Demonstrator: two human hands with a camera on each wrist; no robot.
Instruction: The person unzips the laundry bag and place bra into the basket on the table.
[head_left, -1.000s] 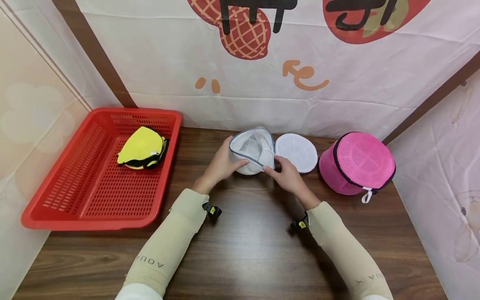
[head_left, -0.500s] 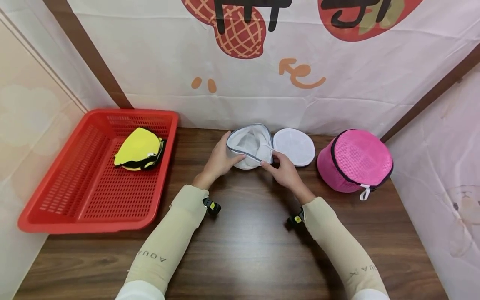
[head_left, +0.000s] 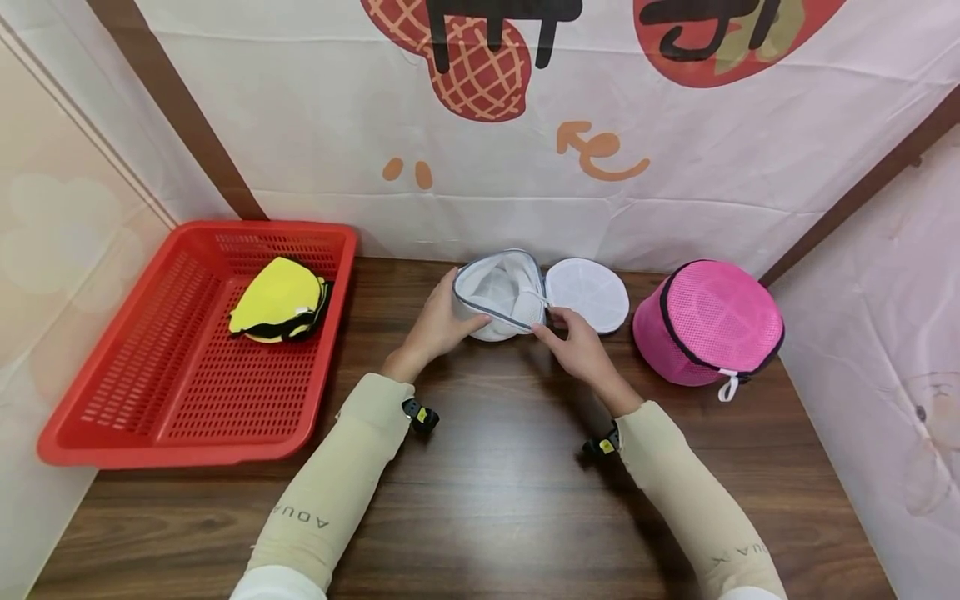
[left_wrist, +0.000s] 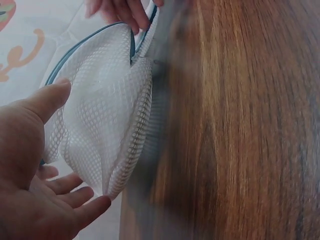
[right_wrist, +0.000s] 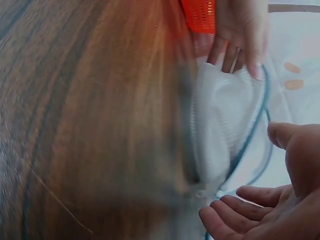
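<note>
A white mesh bag (head_left: 498, 292) with a blue-grey zip rim stands with its mouth uncovered, its round white lid (head_left: 588, 296) folded out to the right. My left hand (head_left: 438, 321) grips the bag's left side, the thumb at the front rim; in the left wrist view the left hand (left_wrist: 35, 165) has its fingers around the mesh (left_wrist: 100, 110). At the bag's right front corner is my right hand (head_left: 577, 346). The right wrist view shows the right hand (right_wrist: 280, 190) with fingers and thumb spread beside the rim; contact there is unclear.
At the left a red basket (head_left: 322, 387) holds a folded yellow and black bag (head_left: 277, 296). A pink mesh bag (head_left: 720, 321) with a black band and white loop stands at the right. Behind the wooden table (head_left: 480, 500) hangs a printed cloth (head_left: 300, 108).
My right hand has shifted slightly right along the bag's front rim, and its thumb and fingers stand a little apart from it. My left hand keeps its grip. The head view has shifted slightly.
</note>
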